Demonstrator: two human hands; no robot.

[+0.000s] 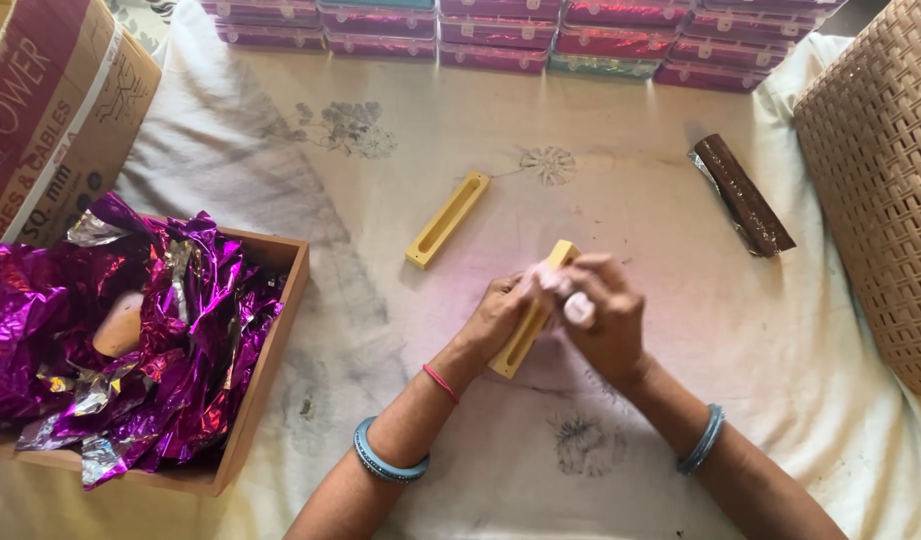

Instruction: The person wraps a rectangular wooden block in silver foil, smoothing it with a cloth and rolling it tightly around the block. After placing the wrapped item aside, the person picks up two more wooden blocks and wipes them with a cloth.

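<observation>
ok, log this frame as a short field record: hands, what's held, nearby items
left hand: steadies yellow mould
right hand: presses pale pink lump at the mould's top
second mould: lies apart on white cloth
brown wrapped stick: far right
wooden tray: left, holds purple foil
boxes: stacked along far edge

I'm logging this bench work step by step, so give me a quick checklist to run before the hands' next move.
1. Left hand steadies the yellow mould: ok.
2. Right hand presses pale material at the mould's top: ok.
3. Cavity filled evenly: cannot tell, hands cover it.
4. Second yellow mould lies apart: ok.
5. Brown wrapped stick clear of the hands: ok.
</observation>
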